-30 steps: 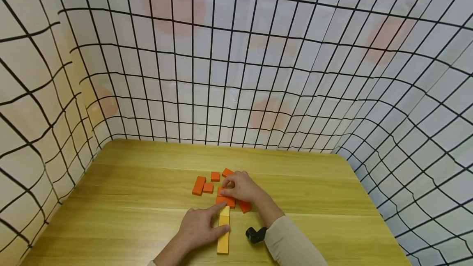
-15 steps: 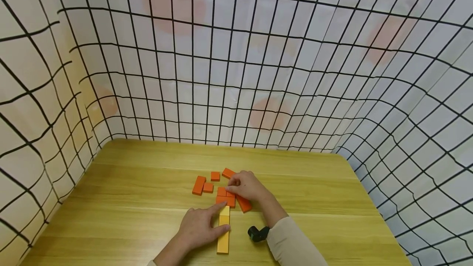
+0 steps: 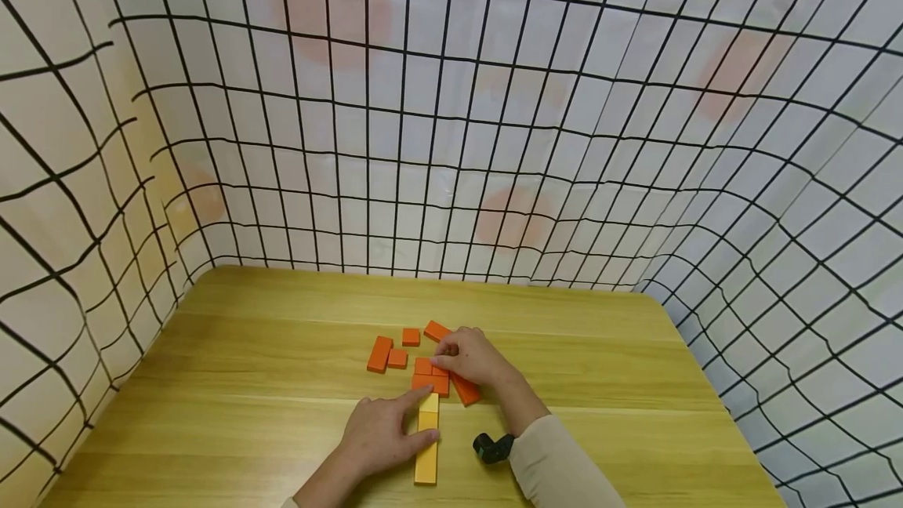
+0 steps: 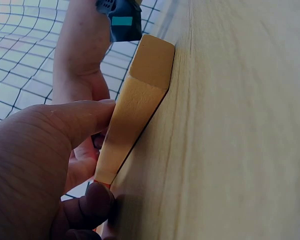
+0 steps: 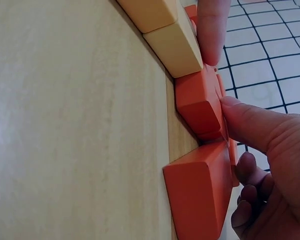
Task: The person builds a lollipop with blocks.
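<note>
My left hand lies beside a column of yellow blocks. Its straight index finger touches a long orange block at the column's far end, while the thumb rests on a yellow block. Behind the long block, two small orange blocks sit side by side. My right hand has its thumb and curled index finger on the right-hand small one, pinching it; the hand partly hides it. In the right wrist view that thumb touches the top of the orange blocks. A tilted orange block lies close under the right hand.
More orange blocks lie loose behind and to the left: a long one, two small ones and one partly behind the right hand. A black device sits on the right wrist. Black wire mesh surrounds the wooden table.
My right hand has shifted slightly right from the left small orange block to the right-hand one, then stayed there. The left hand has not moved.
</note>
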`<state>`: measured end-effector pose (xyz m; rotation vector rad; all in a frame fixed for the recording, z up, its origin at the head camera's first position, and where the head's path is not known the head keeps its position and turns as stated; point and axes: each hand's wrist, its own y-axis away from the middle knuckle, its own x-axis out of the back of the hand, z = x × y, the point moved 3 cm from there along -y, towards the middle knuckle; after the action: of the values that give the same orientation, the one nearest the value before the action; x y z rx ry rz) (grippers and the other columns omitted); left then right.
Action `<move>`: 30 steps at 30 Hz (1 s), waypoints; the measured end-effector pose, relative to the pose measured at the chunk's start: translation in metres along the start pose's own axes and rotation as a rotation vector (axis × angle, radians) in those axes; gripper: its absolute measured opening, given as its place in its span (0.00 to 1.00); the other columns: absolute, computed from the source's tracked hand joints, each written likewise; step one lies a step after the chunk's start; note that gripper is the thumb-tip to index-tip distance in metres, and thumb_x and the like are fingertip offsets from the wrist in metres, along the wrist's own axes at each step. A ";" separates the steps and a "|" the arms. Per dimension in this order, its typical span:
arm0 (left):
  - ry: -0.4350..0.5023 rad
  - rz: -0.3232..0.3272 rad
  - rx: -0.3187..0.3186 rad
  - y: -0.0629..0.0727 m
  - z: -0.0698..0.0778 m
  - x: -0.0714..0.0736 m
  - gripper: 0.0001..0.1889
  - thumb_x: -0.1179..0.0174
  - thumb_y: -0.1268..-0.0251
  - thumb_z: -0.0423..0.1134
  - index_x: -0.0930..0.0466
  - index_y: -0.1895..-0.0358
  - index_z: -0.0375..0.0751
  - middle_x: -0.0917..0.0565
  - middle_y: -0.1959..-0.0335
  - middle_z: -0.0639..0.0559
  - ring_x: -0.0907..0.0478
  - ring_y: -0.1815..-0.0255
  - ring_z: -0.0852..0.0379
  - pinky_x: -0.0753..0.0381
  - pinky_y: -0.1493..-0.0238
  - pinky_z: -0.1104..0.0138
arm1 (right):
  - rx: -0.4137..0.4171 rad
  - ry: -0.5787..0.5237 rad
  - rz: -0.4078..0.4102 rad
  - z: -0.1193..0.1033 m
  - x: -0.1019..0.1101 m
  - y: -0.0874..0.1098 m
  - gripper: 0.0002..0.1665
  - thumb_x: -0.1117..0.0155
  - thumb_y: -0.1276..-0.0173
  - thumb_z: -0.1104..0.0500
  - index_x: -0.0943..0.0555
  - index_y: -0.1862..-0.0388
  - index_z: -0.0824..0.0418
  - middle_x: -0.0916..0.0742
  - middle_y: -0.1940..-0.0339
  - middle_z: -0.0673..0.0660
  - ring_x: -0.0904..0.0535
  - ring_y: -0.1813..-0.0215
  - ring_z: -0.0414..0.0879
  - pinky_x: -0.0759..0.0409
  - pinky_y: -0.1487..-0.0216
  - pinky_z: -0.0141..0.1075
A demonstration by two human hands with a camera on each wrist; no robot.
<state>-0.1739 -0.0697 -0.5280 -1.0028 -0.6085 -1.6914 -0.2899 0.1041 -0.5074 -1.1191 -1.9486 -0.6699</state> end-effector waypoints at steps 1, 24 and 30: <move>0.001 0.000 0.000 0.000 0.000 0.000 0.35 0.37 0.38 0.67 0.23 0.30 0.57 0.09 0.53 0.52 0.13 0.60 0.56 0.34 0.61 0.61 | 0.002 0.001 0.001 0.000 0.000 0.000 0.08 0.30 0.30 0.48 0.12 0.69 0.47 0.19 0.70 0.45 0.30 0.63 0.41 0.33 0.52 0.42; 0.000 0.002 -0.007 0.000 0.001 0.001 0.36 0.38 0.38 0.67 0.24 0.30 0.57 0.08 0.58 0.53 0.16 0.66 0.60 0.37 0.64 0.64 | 0.014 -0.001 0.010 0.000 -0.003 -0.001 0.08 0.33 0.27 0.48 0.10 0.58 0.49 0.20 0.67 0.47 0.32 0.62 0.44 0.35 0.56 0.40; 0.001 -0.010 0.002 0.001 0.001 0.001 0.36 0.38 0.38 0.68 0.24 0.30 0.57 0.09 0.58 0.53 0.16 0.66 0.59 0.36 0.63 0.63 | 0.048 0.011 0.014 0.000 -0.005 -0.004 0.07 0.33 0.27 0.51 0.10 0.61 0.49 0.19 0.67 0.46 0.31 0.63 0.41 0.37 0.51 0.41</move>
<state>-0.1731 -0.0694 -0.5270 -0.9993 -0.6157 -1.6993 -0.2913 0.0998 -0.5114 -1.0962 -1.9362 -0.6175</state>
